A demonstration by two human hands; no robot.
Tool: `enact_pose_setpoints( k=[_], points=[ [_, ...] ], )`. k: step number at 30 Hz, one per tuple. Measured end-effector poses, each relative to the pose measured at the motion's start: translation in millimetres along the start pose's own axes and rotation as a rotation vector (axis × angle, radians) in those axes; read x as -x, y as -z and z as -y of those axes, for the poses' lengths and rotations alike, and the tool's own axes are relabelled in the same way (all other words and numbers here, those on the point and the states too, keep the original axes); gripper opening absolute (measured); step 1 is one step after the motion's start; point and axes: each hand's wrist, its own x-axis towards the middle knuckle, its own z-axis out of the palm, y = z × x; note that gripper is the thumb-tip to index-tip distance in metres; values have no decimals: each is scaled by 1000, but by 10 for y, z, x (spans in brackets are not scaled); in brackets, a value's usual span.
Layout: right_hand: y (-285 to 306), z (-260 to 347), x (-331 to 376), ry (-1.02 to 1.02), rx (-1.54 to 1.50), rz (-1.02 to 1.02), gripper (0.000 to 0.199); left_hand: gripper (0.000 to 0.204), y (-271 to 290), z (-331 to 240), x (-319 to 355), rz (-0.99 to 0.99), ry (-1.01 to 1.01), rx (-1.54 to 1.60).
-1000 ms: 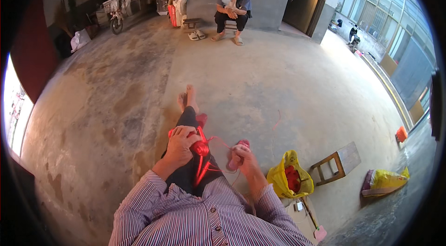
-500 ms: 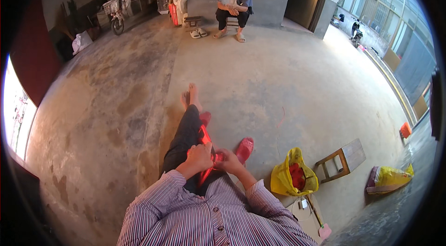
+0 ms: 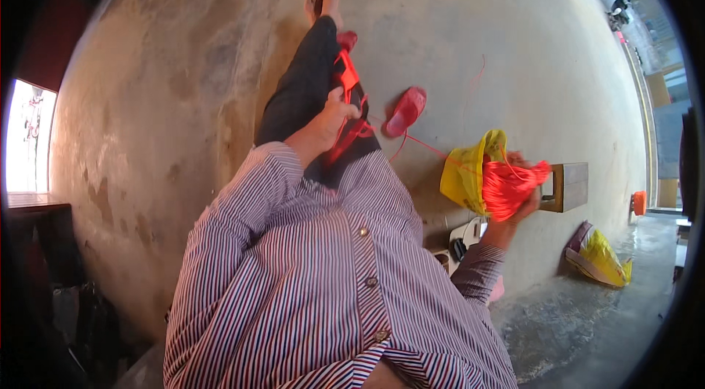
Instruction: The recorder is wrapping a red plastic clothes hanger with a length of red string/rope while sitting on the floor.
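Observation:
My left hand (image 3: 332, 123) is closed over my thighs, its fingers pinching a bright red band (image 3: 349, 77) that lies along my dark trousers. Loose red cord loops around that hand, and one thin strand (image 3: 426, 145) runs to the right. At the mouth of a yellow bag (image 3: 461, 177), my right hand (image 3: 526, 207) grips a thick bundle of red cord (image 3: 512, 187) from its right side. The bundle hides part of the bag's opening and some of the fingers.
A red slipper (image 3: 406, 111) lies right of my legs. Behind my right hand stands a small wooden stool (image 3: 573, 187). Farther right are a yellow sack (image 3: 601, 255) and an orange object (image 3: 639, 203). A pale board (image 3: 463, 236) lies below the bag.
My right hand has left the red band at my lap, reached right to the yellow bag and taken hold of the cord bundle. The left hand stays on the band. The view has tilted down.

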Motion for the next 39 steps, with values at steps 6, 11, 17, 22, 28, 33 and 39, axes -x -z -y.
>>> enact_pose_setpoints(
  k=[6, 11, 17, 22, 28, 33, 39],
  points=[
    [127, -331, 118, -301, -30, -37, 50, 80, -212, -280, 368, 11, 139, 47],
    [-707, -1369, 5, -572, 183, 14, 40, 85, -238, -285, 495, 72, 140, 100],
    [-1018, -1438, -117, -635, 479, 149, 24, 88, -253, -263, 436, 52, 130, 53],
    [-1288, -1111, 96, -680, 263, 276, 16, 86, -198, -239, 354, -9, 193, -15],
    [-1488, -1160, 300, -644, 317, 162, 21, 81, -237, -92, 296, -51, 102, -104],
    [-1619, -920, 147, -634, 268, 103, 24, 70, -555, -389, 657, -178, -568, -1048],
    [-1699, -598, -177, -558, 3, 537, 31, 24, -514, -753, 697, -107, -423, -358]
  ],
)
